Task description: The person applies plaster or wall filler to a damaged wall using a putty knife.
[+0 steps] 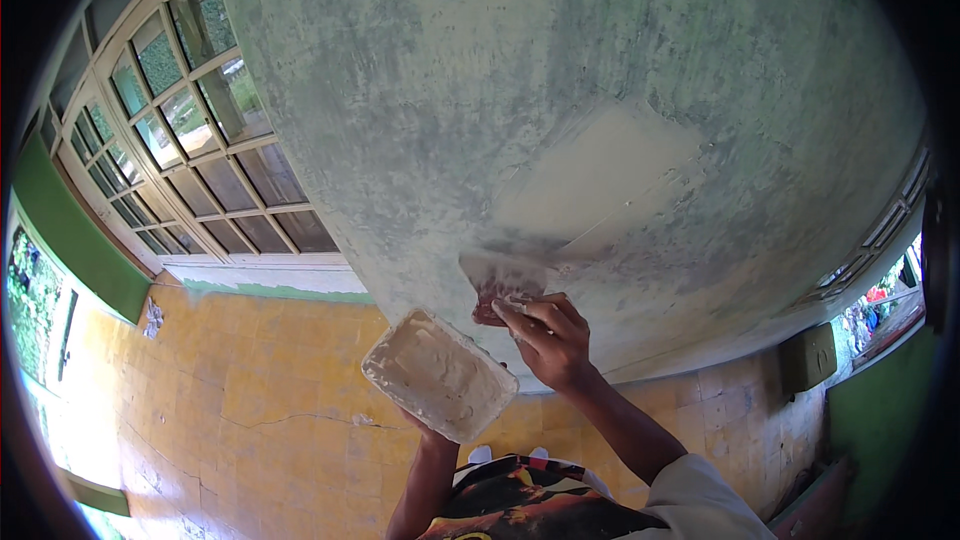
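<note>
My right hand (556, 342) grips the dark red handle of a wide putty knife (502, 278), its fingers closed around it. The blade lies close to or against the wall (390, 90), just below a broad pale patch of smooth filler (615, 175). Below and to the left, my left hand (432, 428) holds up a shallow rectangular tub (407, 403) from underneath; most of its fingers are hidden by the tub. Off-white putty (437, 365) coats the tub's inside, smeared along the walls and rim.
A white-framed door with glass panes (200, 125) stands left of the wall. Yellow tiles with a crack cover the floor (260, 380). A crumpled cloth or paper (153, 318) lies near the door. At the right, a box-like object (808, 358) sits beside an opening.
</note>
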`<state>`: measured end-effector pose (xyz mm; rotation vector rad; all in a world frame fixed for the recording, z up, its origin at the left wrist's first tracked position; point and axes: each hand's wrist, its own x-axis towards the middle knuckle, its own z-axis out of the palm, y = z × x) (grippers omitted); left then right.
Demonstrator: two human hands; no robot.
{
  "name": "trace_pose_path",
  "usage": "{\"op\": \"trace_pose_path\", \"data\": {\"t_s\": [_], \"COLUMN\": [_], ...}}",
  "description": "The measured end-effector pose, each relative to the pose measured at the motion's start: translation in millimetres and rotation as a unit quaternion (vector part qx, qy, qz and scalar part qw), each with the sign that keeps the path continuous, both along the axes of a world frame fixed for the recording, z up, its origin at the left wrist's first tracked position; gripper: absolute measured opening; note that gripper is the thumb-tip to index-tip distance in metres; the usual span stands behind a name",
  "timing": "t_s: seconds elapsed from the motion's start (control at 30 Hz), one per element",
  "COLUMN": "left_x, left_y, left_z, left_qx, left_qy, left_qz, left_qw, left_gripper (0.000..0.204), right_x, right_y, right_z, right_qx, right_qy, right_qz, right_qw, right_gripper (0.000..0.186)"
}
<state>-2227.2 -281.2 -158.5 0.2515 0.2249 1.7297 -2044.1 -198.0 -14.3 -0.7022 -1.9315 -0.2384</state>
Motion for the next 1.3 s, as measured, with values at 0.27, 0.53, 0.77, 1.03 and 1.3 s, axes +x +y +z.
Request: {"op": "trace_pose_path", "data": {"t_s": [0.27, 0.53, 0.77, 1.03, 1.3], "left_x": [3, 2, 8, 8, 10], "left_y": [1, 12, 15, 13, 12], "left_z": [7, -8, -9, -6, -6], "left_qx": [0.023, -0.014, -0.024, -0.021, -0.027], "left_qy": [-0.03, -0.014, -0.032, -0.024, -0.013], "left_qz": [-0.028, -0.038, -0.046, -0.041, -0.035], "left_qw": [0.999, 0.999, 0.998, 0.999, 0.999], "left_gripper": [0.08, 0.098, 0.097, 0.096, 0.095], "right_x": [0, 25, 71, 67, 25], "right_y": [22, 35, 50, 40, 37], "right_z": [46, 119, 168, 134, 32], "right_qx": [-0.079, 0.01, 0.118, 0.181, 0.092], "right_qy": [0.092, 0.153, 0.174, 0.17, 0.034], "right_qz": [-0.005, -0.069, -0.127, -0.14, -0.154], "right_qw": [0.993, 0.986, 0.969, 0.958, 0.983], "right_gripper": [0.027, 0.024, 0.024, 0.043, 0.048]}}
